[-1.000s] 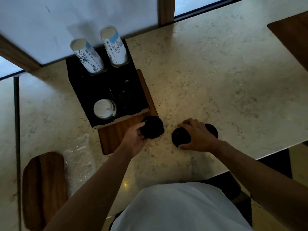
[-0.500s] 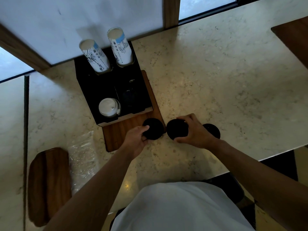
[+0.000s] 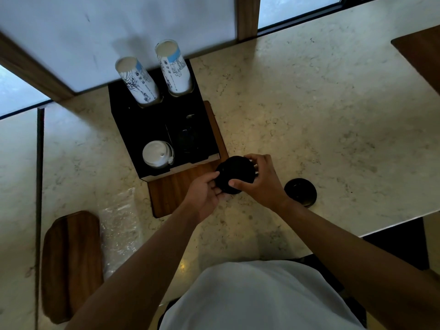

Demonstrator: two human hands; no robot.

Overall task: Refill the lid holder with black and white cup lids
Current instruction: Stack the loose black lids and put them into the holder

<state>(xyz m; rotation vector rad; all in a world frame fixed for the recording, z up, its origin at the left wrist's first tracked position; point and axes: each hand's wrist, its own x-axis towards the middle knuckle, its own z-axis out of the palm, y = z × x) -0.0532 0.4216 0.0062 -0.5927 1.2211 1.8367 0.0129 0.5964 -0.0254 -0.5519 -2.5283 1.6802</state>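
Observation:
The black lid holder (image 3: 133, 129) stands on a wooden board (image 3: 171, 189) near the window. White lids (image 3: 157, 154) fill its front left slot; the front right slot (image 3: 190, 139) looks dark, with black lids dimly visible inside. Just in front of the holder's right corner, my left hand (image 3: 204, 195) and my right hand (image 3: 259, 182) together grip a stack of black lids (image 3: 235, 173). The left fingers hold its near left edge, the right fingers wrap its right side. Another black lid pile (image 3: 300, 192) lies on the counter to the right.
Two stacks of printed paper cups (image 3: 137, 79) (image 3: 175, 67) stand in the holder's back slots. A crumpled clear plastic wrap (image 3: 119, 225) and a wooden tray (image 3: 71, 263) lie at the left. The marble counter (image 3: 309, 115) ends at an edge near my body.
My right hand carried its black lids left and joined them onto the lids in my left hand. Both hands now hold one stack. One black pile stayed on the counter.

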